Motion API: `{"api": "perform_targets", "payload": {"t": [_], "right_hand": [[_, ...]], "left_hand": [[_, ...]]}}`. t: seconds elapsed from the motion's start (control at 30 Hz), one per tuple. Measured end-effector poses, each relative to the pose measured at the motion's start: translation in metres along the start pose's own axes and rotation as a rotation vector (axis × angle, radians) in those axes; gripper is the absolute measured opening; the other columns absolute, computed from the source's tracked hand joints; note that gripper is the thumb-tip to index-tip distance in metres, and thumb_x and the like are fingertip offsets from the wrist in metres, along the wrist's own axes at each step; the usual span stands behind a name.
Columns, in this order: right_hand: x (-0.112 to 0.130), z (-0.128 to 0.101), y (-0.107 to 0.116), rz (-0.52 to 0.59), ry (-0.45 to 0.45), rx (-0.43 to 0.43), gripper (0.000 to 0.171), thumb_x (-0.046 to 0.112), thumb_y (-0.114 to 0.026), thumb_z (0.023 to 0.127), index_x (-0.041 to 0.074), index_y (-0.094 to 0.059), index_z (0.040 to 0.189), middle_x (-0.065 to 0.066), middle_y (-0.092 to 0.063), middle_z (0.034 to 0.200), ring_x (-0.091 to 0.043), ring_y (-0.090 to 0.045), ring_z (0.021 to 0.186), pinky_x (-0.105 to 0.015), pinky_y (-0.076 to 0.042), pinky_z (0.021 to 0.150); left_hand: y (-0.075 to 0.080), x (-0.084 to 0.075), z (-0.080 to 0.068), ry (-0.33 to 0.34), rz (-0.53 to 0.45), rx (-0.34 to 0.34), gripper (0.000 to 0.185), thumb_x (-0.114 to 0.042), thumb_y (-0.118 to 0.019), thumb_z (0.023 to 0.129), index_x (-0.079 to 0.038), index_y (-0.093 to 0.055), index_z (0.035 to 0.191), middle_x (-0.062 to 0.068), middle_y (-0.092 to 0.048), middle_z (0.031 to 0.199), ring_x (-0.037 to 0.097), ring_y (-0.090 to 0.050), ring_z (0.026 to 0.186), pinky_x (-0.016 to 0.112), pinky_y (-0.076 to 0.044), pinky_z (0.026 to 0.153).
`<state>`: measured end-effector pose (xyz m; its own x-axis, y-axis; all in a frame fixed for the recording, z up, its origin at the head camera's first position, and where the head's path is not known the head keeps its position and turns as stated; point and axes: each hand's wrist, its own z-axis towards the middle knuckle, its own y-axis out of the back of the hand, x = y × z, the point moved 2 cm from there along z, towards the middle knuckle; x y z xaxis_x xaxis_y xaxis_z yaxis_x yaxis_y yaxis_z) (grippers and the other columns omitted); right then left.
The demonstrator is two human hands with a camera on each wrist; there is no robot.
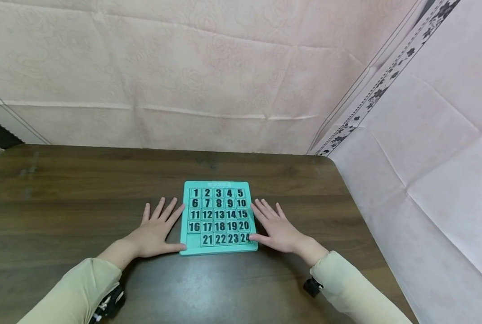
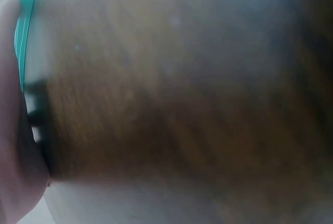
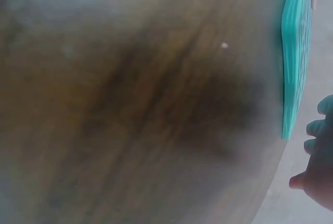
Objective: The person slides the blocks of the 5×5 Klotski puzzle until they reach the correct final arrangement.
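Observation:
A teal sliding number puzzle point(image 1: 220, 250) lies flat on the table, its numbered tiles in rising order from 1 at the top left to 24 at the bottom right. The bare cell is at the bottom left of the grid. My left hand point(image 1: 153, 235) is spread on its left, with index fingertip and thumb at the board's edge. On the other side my right hand point(image 1: 279, 231) has its fingers extended along the right edge, its thumb tip over the corner by 24. Only the board's side point(image 3: 290, 57) shows in the right wrist view.
The brown wooden table point(image 1: 83, 189) has rounded far corners. Pale patterned cloth point(image 1: 204, 81) hangs behind it, and more white cloth point(image 1: 435, 157) with a floral border is on the right. A dark wrist device point(image 1: 313, 287) sits below the right sleeve.

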<state>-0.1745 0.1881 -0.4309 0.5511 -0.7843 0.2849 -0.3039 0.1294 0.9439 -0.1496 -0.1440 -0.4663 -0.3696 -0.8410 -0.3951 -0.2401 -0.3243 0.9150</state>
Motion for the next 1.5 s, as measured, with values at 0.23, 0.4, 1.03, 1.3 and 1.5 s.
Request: {"api": "perform_targets", "payload": {"t": [0.23,0.4,1.03,1.3,1.5], "right_hand": [[0.0,-0.019,-0.006,-0.058,0.168,0.004,0.082,0.054,-0.054,0.088,0.011,-0.021,0.15,-0.01,-0.016,0.158,-0.03,-0.011,0.146,-0.059,-0.006,0.113],[-0.003,-0.032,-0.011,-0.066,0.243,0.038,0.082,0.056,-0.056,0.085,0.017,-0.023,0.15,-0.009,-0.013,0.158,-0.03,-0.011,0.146,-0.06,-0.006,0.113],[-0.002,-0.037,-0.019,-0.116,0.332,0.056,0.084,0.064,-0.051,0.084,0.019,-0.023,0.15,-0.009,-0.014,0.158,-0.03,-0.013,0.146,-0.059,-0.01,0.112],[0.007,-0.031,-0.021,-0.121,0.353,0.068,0.085,0.063,-0.052,0.084,0.018,-0.021,0.15,-0.008,-0.014,0.158,-0.026,-0.012,0.146,-0.057,-0.011,0.113],[0.018,-0.022,-0.025,-0.118,0.375,0.097,0.088,0.064,-0.051,0.084,0.018,-0.017,0.151,-0.005,-0.01,0.159,-0.024,-0.007,0.147,-0.056,-0.009,0.114]], "left_hand": [[0.001,-0.002,0.001,0.007,-0.005,0.008,0.105,-0.072,-0.056,0.074,-0.012,-0.017,0.151,0.019,-0.009,0.157,0.048,-0.001,0.141,0.071,0.004,0.104],[0.001,-0.001,0.001,0.011,-0.004,0.011,0.105,-0.073,-0.055,0.074,-0.013,-0.017,0.151,0.019,-0.009,0.157,0.048,-0.001,0.141,0.071,0.004,0.104],[0.005,-0.002,0.0,0.006,-0.003,0.005,0.104,-0.071,-0.056,0.075,-0.012,-0.017,0.15,0.02,-0.01,0.156,0.049,-0.002,0.141,0.071,0.003,0.104],[0.003,-0.001,0.0,0.011,0.002,0.014,0.104,-0.072,-0.056,0.075,-0.012,-0.017,0.15,0.019,-0.009,0.157,0.049,-0.001,0.141,0.071,0.004,0.104],[0.003,-0.002,0.0,0.004,0.007,0.013,0.104,-0.072,-0.055,0.075,-0.012,-0.017,0.151,0.019,-0.009,0.157,0.049,-0.002,0.141,0.071,0.003,0.104]]}}
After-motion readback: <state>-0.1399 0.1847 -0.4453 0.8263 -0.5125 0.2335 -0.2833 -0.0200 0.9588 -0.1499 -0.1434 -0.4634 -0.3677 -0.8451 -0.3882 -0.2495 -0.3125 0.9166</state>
